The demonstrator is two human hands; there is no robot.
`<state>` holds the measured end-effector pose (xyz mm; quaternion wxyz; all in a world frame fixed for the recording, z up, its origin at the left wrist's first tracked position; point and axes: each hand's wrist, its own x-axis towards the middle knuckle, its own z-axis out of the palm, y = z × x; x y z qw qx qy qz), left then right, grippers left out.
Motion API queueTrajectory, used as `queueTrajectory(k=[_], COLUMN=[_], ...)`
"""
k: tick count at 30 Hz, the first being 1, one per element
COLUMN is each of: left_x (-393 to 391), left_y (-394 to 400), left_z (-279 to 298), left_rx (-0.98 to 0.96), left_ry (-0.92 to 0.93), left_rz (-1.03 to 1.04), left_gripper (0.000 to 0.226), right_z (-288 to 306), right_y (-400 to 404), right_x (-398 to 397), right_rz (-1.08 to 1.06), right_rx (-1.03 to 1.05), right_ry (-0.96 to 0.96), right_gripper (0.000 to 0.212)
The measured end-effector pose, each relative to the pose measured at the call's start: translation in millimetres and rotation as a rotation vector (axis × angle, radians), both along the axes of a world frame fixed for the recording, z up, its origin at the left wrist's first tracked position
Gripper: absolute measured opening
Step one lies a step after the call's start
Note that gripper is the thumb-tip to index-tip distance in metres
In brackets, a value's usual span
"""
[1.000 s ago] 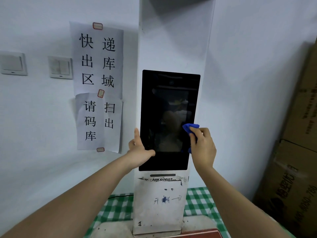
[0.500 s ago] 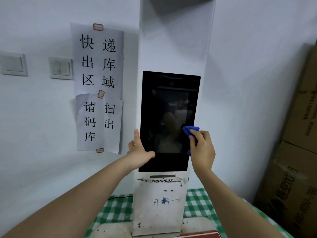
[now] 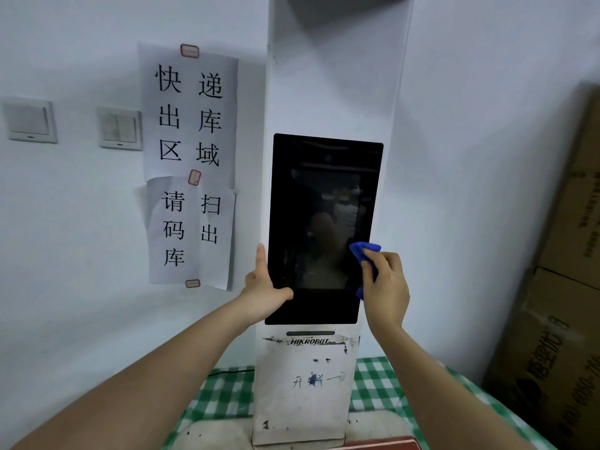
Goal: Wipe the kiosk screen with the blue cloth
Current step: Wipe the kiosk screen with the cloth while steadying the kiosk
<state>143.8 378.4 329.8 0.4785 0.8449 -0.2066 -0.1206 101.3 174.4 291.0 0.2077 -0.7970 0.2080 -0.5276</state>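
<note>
1. Two light switches [image 3: 31,120] were on the wall at the far left.
2. Next to them hung paper signs [image 3: 190,164] with big black writing, stuck on with tape.
3. The left hand [image 3: 264,287] held the left edge of the kiosk screen [image 3: 319,222]. Its pointer finger stood straight up along the side, and its thumb lay flat on the black glass. The other fingers were hidden behind the edge.
4. The screen was dark and shiny, set in a tall white stand [image 3: 311,378] with scuffed marks and pen writing low down.
5. The blue cloth [image 3: 365,251] was bunched up against the lower right part of the screen.
6. The right hand [image 3: 386,287] gripped the cloth with curled fingers and pressed it on the glass near the right edge.
7. A green and white checked tablecloth [image 3: 373,394] lay under the stand.
8. Brown cardboard boxes [image 3: 561,303] were stacked at the far right.
</note>
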Motion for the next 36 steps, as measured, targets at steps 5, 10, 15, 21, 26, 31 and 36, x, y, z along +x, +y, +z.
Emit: queueTrajectory(k=[5, 10, 15, 21, 26, 31, 36], left_x=[1.8, 3.1, 8.2, 16.9, 20.8, 20.1, 20.5], left_y=[0.2, -3.5, -4.1, -4.6, -4.8, -6.5, -4.0], left_z=[-5.8, -9.5, -19.2, -23.5, -25.7, -24.7, -23.9], left_rx=[-0.048, -0.069, -0.083, -0.067, -0.043, -0.036, -0.020], left_ry=[-0.027, -0.065, -0.079, -0.058, -0.066, -0.057, -0.055], left_rz=[-0.016, -0.031, -0.043, -0.017, -0.005, 0.012, -0.010], left_gripper=[0.099, 0.102, 0.105, 0.109, 0.109, 0.109, 0.110], right_z=[-14.6, 9.5, -19.6, -12.7, -4.1, -29.0, -10.7], right_y=[-4.2, -8.7, 7.2, -4.3, 7.2, 18.0, 10.9], right_x=[-4.2, 0.1, 1.8, -0.5, 10.1, 9.9, 8.4], right_rz=[0.031, -0.013, 0.036, 0.072, 0.023, 0.086, 0.072], right_rx=[-0.070, -0.008, -0.050, -0.132, 0.032, -0.268, -0.197], right_ry=[0.083, -0.003, 0.028, 0.068, -0.064, 0.069, 0.000], right_gripper=[0.023, 0.022, 0.022, 0.024, 0.022, 0.023, 0.023])
